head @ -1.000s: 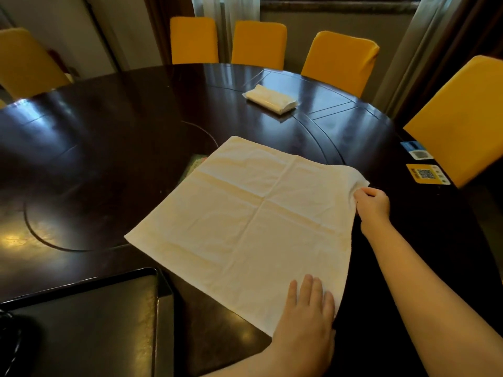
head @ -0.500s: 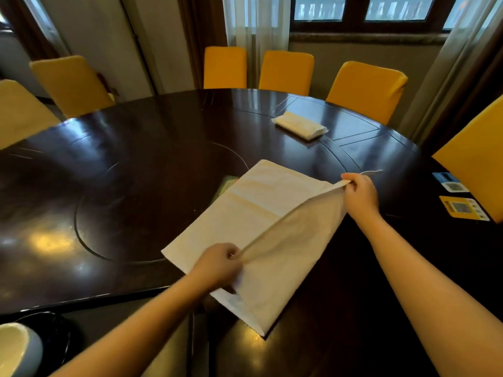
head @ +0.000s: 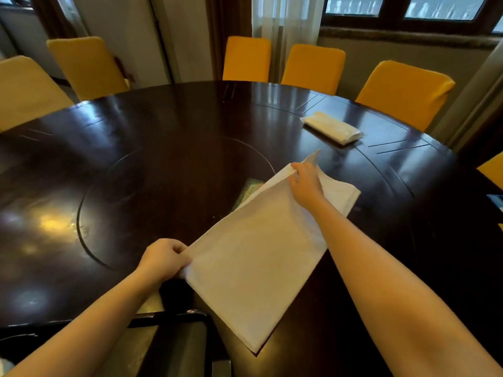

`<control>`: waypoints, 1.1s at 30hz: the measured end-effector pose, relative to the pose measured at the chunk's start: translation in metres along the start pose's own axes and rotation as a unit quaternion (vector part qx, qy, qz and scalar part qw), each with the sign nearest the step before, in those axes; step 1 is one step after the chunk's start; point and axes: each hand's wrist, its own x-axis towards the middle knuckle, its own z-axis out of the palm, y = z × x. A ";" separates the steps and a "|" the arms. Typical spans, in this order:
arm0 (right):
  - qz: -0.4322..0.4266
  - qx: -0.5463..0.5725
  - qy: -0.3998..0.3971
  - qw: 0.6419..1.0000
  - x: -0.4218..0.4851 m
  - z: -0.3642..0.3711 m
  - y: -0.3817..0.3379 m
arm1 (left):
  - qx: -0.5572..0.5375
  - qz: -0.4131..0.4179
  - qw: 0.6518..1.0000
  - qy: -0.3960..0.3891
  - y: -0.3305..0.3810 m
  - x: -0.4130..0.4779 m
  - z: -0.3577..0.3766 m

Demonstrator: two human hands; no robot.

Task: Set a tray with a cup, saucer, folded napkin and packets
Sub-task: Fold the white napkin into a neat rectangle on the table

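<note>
Both hands pinch the napkin (head: 261, 254) on the dark counter (head: 163, 164) (folded in half): left hand (head: 163, 258) near corner, right hand (head: 306, 183) far corner.

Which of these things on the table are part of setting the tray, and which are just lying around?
Part of the job:
white napkin, gripped by the left hand and right hand
dark tray
greenish packet, half under the napkin

Lying about:
tissue pack
yellow chairs

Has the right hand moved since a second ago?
Yes. The right hand carried its napkin corner leftward across the cloth, toward the green packet by the table's inlaid ring.
</note>
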 end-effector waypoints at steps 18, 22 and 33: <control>-0.036 -0.071 -0.071 0.994 0.012 0.044 0.006 | 0.078 0.014 0.995 0.054 -0.010 -0.004 0.008; -0.065 -0.058 -0.046 0.995 -0.006 0.040 0.002 | 0.192 0.120 0.957 0.180 0.014 -0.009 0.020; -0.217 -0.255 -0.196 0.922 -0.043 0.023 0.059 | 0.223 0.178 0.956 0.072 0.068 -0.008 0.138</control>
